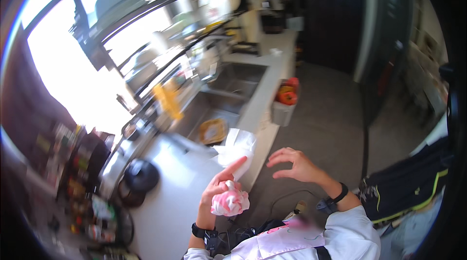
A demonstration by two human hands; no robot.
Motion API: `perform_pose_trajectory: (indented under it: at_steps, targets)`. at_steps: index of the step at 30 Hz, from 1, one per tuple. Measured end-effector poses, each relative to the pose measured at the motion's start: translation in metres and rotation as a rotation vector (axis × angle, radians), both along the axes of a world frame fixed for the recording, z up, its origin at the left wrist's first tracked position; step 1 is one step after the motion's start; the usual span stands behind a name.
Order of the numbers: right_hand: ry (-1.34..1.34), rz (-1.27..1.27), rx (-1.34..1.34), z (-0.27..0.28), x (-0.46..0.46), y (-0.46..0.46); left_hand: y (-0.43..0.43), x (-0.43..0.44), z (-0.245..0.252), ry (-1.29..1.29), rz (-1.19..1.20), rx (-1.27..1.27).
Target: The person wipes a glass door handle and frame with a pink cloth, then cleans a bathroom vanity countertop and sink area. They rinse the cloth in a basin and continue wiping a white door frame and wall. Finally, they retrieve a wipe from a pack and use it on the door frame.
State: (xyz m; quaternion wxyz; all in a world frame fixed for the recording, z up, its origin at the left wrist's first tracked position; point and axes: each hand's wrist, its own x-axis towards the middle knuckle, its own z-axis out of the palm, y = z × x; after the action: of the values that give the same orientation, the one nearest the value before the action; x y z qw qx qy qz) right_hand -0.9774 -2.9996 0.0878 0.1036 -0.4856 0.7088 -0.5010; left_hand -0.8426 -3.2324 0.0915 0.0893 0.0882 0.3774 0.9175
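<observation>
My left hand (219,187) is closed around a crumpled pink and white cloth (230,199), with its index finger stretched out. That finger points across a piece of white paper or thin plastic (237,147) at the counter's edge; whether it touches it, I cannot tell. To the right, over the floor, my right hand (295,165) has its fingers spread and curved and holds nothing. A yellow square dish or basket (212,131) lies in the nearer sink basin, just beyond the white piece.
A double steel sink (237,77) is set in the white counter (168,187). A bin with red and orange things (284,114) hangs at the counter's front. Black round-lidded cookware (141,175) stands left. A dish rack spans the sink. A person in dark clothing is at the right.
</observation>
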Motion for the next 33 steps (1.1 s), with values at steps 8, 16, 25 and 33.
perform_pose_trajectory:
  at_steps: [8,16,25,33]
  targets:
    - [0.277,-0.782,-0.019,-0.016,-0.088,0.235,0.235,-0.224,0.009,-0.077,-0.624,-0.055]
    - [-0.179,-1.065,-0.465,-0.015,-0.184,0.399,0.409,-0.409,-0.006,-0.085,-0.74,-0.086]
    - [0.018,-1.752,-0.302,-0.056,-0.341,0.593,0.607,-0.645,-0.01,-0.012,-1.126,-0.002]
    - [-0.256,-1.673,-0.572,-0.064,-0.394,0.746,0.9,-0.716,-0.005,0.184,-1.604,-0.265]
